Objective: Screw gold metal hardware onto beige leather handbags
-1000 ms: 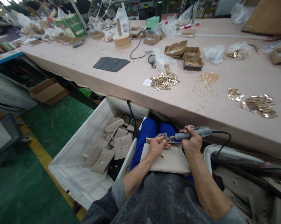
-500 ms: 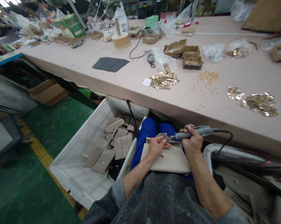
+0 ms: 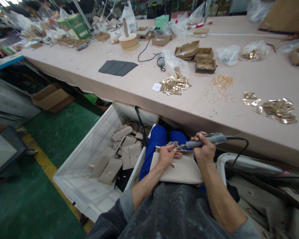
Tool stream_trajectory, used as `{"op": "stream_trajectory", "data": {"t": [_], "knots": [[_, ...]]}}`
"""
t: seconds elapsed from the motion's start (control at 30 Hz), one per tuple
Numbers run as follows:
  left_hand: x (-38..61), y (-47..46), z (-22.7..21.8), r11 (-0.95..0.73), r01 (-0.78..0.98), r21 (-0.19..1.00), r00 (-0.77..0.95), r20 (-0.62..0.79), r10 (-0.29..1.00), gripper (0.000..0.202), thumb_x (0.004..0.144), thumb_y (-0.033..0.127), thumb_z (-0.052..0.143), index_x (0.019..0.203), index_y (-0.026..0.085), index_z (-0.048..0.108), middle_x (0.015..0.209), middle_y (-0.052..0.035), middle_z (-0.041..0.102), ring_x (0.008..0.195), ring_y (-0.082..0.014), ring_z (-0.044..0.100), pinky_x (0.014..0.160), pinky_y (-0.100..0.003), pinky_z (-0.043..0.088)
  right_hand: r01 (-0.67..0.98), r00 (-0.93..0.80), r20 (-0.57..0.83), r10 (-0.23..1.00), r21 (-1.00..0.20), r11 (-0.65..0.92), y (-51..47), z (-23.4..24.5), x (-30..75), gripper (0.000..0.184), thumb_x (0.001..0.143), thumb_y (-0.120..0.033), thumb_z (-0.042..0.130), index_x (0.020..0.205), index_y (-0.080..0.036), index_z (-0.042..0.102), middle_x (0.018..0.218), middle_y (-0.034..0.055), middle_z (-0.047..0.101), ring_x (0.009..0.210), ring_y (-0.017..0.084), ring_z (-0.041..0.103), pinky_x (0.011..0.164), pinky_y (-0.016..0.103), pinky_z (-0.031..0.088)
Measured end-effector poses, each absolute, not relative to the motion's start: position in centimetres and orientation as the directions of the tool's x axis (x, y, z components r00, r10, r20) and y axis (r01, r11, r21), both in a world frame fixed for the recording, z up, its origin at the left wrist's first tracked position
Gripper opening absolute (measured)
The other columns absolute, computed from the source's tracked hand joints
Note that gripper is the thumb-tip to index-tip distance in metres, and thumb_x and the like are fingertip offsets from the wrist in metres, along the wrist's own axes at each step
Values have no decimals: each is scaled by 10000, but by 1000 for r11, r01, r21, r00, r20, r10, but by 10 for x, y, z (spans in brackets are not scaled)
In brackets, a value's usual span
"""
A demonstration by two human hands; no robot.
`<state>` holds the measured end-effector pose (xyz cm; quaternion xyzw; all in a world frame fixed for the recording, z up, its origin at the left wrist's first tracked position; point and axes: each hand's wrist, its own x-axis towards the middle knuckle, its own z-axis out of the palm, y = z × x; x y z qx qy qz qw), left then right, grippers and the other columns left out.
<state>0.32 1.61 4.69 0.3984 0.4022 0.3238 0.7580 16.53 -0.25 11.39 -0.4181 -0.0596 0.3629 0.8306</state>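
Long pink worktable (image 3: 129,83), green floor (image 3: 27,199), perhaps yellow line (image 3: 43,166).

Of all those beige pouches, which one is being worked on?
The flat beige leather pouch on the blue-trousered lap, under the left hand and right hand; the other pouches lie untouched in the white plastic crate.

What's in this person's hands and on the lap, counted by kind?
corded rotary tool, in the right hand: 1
metal fitting, pinched by the left hand: 1
beige bag, on the lap: 1
Total: 3
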Motion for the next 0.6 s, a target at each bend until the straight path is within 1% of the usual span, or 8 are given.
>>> {"op": "stream_trajectory", "data": {"t": [0.17,0.33,0.6], "knots": [[3,16,46,462,-176,869,468,-339,816,388,868,312,785,1154,52,759,1026,-177,793,741,-214,798,657,-247,659,-579,711,-223,667,-723,377,-2,110,167,294,659,-156,832,852,-187,613,729,-39,535,618,95,492,647,262,551],[4,16,42,464,-166,870,471,-344,812,409,866,343,800,1152,54,760,1077,-190,784,755,-234,802,668,-281,672,-581,712,-228,664,-722,375,-3,108,168,284,669,-153,830,854,-184,616,744,-34,548,621,94,498,654,260,553],[3,16,44,462,-187,867,480,-330,813,375,869,306,786,1143,52,758,1091,-189,785,744,-215,800,658,-255,664,-574,713,-224,664,-730,371,-4,108,169,286,671,-161,833,858,-180,619,762,-29,560,618,91,498,646,262,551]]}}
